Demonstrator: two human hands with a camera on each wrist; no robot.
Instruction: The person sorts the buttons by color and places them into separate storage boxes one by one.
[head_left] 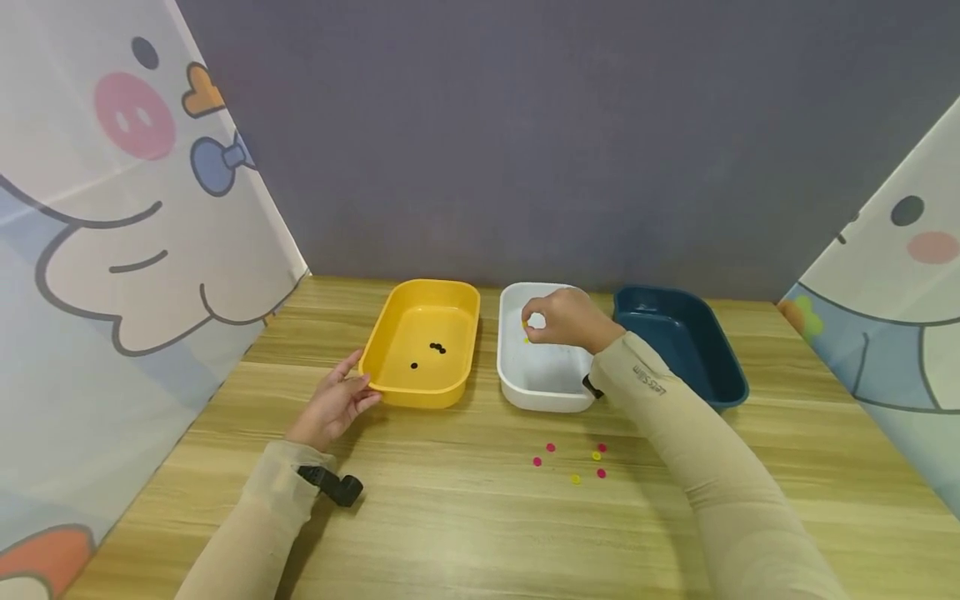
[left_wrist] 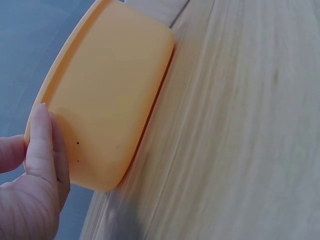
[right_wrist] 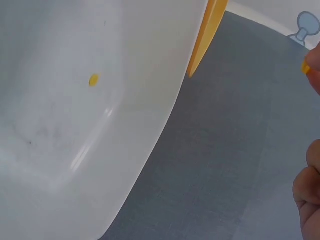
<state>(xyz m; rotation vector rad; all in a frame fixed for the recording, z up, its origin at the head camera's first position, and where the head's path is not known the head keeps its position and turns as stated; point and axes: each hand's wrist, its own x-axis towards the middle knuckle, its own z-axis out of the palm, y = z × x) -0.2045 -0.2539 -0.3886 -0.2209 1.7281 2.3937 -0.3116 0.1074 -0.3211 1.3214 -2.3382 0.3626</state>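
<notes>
Here, right hand (head_left: 566, 319) pinches yellow disc (right_wrist: 305, 66) above white tray (head_left: 536, 398).

A small yellow disc (right_wrist: 305, 65), perhaps a button, is pinched in the right hand (head_left: 567, 318) above the white tray (head_left: 545, 401), where another yellow disc (right_wrist: 93, 79) lies. The left hand (head_left: 335, 407) holds the yellow tray (head_left: 420, 398) by its near-left corner; black discs (head_left: 414, 366) lie on its floor.

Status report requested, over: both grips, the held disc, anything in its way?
Left grip holding yellow tray. Right grip pinching yellow disc over white tray. Nothing seen between disc and white tray.
</notes>
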